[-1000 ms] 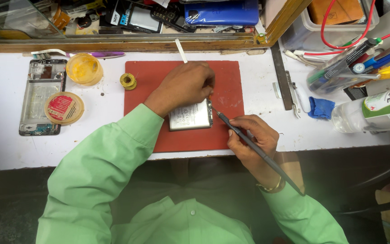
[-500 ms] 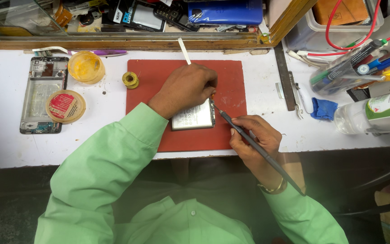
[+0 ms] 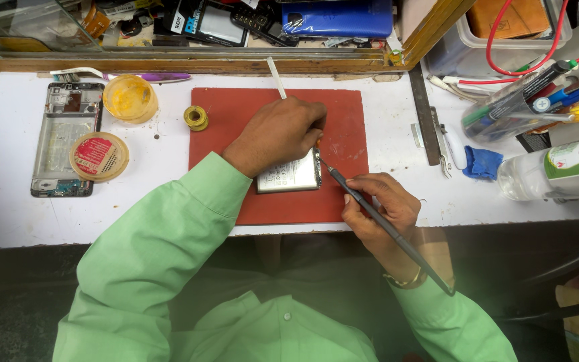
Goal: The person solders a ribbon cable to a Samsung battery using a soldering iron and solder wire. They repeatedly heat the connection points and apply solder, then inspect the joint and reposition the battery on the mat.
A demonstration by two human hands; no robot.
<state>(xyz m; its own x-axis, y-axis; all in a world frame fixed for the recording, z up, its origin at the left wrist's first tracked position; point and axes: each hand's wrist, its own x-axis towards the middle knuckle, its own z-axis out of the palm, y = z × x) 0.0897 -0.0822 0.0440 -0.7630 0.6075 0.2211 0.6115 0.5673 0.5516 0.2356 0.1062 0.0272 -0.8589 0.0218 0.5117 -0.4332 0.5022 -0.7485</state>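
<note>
A flat silver phone battery (image 3: pixel 289 177) lies on the red work mat (image 3: pixel 343 127). My left hand (image 3: pixel 277 133) presses down on the battery's upper edge, fingers curled over it, with a thin white stick (image 3: pixel 276 78) poking out beyond the knuckles. My right hand (image 3: pixel 378 209) holds a dark soldering iron (image 3: pixel 370 211) like a pen. Its tip touches the battery's upper right corner, right by my left fingertips. The iron's handle runs back over my right wrist.
An opened phone frame (image 3: pixel 65 137), a yellow dish (image 3: pixel 129 98), a round red-labelled tin (image 3: pixel 98 155) and a solder spool (image 3: pixel 196 118) sit left of the mat. A metal ruler (image 3: pixel 423 114), blue cloth (image 3: pixel 482 163), clear bottle (image 3: pixel 557 171) and pen tray (image 3: pixel 531 100) lie right. Phones fill the back shelf (image 3: pixel 249 23).
Both hands stay at the battery; the iron's tip has edged slightly up toward the battery's top right corner. The view has shifted a little.
</note>
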